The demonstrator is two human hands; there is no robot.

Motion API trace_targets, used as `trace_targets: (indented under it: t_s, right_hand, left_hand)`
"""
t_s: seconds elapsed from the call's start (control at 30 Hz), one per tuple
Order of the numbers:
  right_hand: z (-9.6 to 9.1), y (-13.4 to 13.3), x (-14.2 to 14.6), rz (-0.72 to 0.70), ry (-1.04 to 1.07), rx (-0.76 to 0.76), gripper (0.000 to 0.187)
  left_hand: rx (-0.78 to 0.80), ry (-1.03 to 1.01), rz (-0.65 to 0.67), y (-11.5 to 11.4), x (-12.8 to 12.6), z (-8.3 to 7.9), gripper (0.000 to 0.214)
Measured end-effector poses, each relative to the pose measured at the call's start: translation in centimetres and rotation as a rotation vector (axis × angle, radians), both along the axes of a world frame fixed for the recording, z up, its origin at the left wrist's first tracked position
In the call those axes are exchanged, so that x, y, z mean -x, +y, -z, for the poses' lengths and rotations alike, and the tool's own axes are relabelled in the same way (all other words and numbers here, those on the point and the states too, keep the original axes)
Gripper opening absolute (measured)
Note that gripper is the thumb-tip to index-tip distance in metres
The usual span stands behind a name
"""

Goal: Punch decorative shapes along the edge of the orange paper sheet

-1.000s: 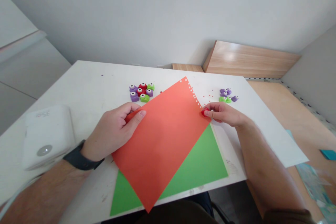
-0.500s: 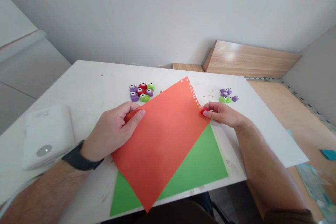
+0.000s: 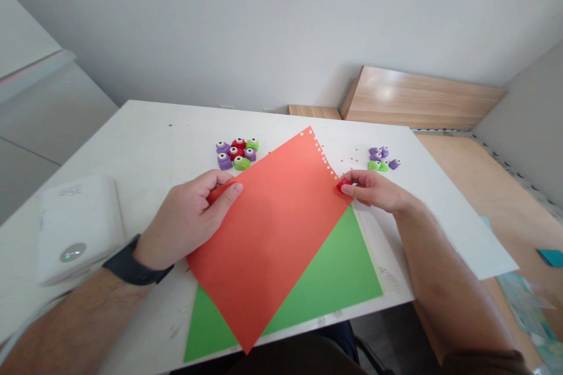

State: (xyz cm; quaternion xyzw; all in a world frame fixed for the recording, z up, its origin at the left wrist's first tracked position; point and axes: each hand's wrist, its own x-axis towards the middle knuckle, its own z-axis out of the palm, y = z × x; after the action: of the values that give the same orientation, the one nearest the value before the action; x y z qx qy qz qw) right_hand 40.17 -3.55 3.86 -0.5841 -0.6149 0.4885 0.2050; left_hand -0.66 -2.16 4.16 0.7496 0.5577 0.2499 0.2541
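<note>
My left hand (image 3: 189, 220) grips the left edge of an orange-red paper sheet (image 3: 272, 228), thumb on top, holding it tilted over a green sheet (image 3: 338, 275) that lies flat on the white table (image 3: 145, 146). My right hand (image 3: 378, 192) pinches a small red paper punch (image 3: 342, 186) on the sheet's right edge. A row of punched holes (image 3: 323, 158) runs along that edge above the punch. Tiny red paper bits (image 3: 349, 160) lie scattered on the table just beyond.
A cluster of purple, red and green small punches (image 3: 237, 153) sits behind the sheet. A smaller group of purple and green punches (image 3: 382, 159) lies at the right. A white device (image 3: 77, 225) stands at the left. Wooden boards (image 3: 417, 99) lean behind the table.
Almost nothing differs; the view and the orange-red sheet shifted very slightly, with both hands keeping their hold.
</note>
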Motion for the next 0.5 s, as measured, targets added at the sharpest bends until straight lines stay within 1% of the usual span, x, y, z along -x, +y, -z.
trace_targets:
  t_s: [0.07, 0.2, 0.5]
  right_hand:
    - [0.19, 0.05, 0.01, -0.02, 0.004, -0.009, 0.05]
    - [0.36, 0.09, 0.04, -0.005, 0.012, 0.004, 0.051]
    - [-0.17, -0.19, 0.36, 0.001, -0.031, -0.046, 0.048]
  left_hand:
    - [-0.004, 0.003, 0.001, -0.01, -0.02, -0.1, 0.034]
    - [-0.012, 0.011, 0.001, 0.01, -0.06, -0.19, 0.034]
    - [-0.007, 0.024, -0.008, -0.05, 0.08, 0.0, 0.035]
